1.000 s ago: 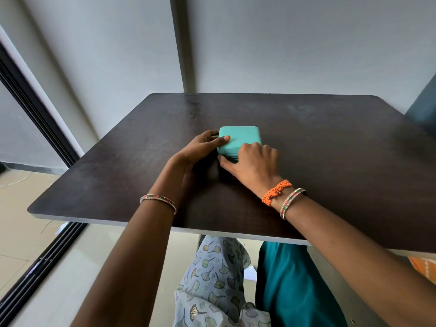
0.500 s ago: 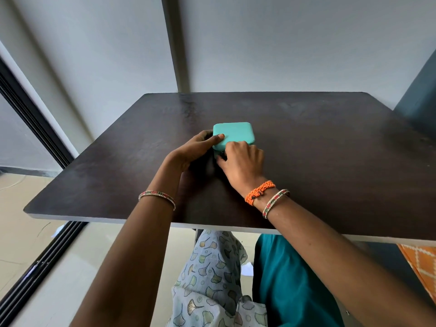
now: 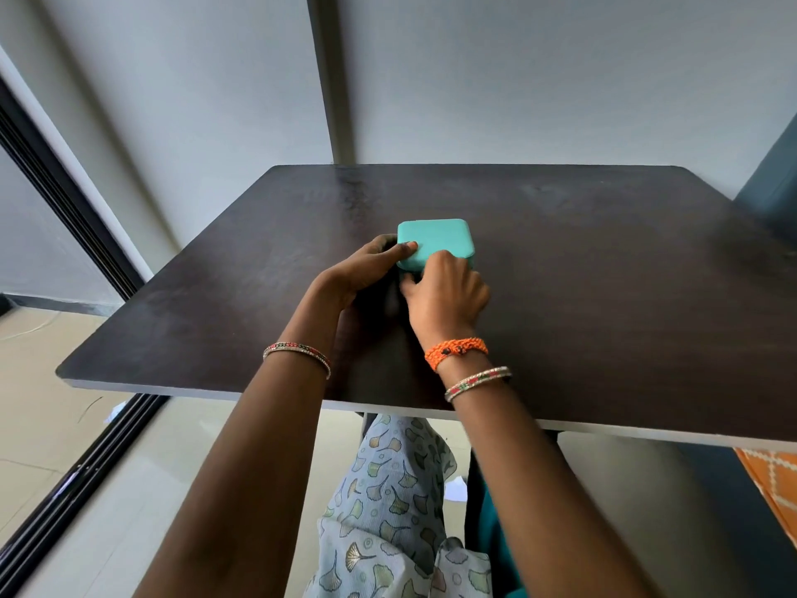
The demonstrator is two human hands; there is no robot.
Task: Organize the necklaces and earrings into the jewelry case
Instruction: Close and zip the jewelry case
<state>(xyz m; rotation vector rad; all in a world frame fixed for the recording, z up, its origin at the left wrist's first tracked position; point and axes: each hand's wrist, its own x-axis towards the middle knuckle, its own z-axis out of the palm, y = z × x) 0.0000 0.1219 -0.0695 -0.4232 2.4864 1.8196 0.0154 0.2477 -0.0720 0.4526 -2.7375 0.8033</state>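
Fingers: left hand (image 3: 362, 269) curls around the left side of the jewelry case (image 3: 435, 243), thumb on the lid; right hand (image 3: 444, 295) fingers curl at its near edge.
Jewelry case: closed, on the dark table (image 3: 604, 274), centre.

1. Looks like a room in a home rather than a shop or a workshop.
2. Plain pale grey painted walls (image 3: 560, 71), bare, with a grey vertical strip (image 3: 332, 79) running up behind the far edge.
3. Dark brown rectangular wood-grain counter (image 3: 604, 274) with a thin white edge, set close against that wall.
4. Glossy cream floor tiles (image 3: 47, 407) below, with a black sliding-door track (image 3: 82, 472) along the left side.
5. Black door frame (image 3: 64, 200) rising at the left, a dark skirting (image 3: 56, 302) at the wall's foot.
6. Orange patterned fabric (image 3: 776, 481) at the lower right corner, kind unclear.
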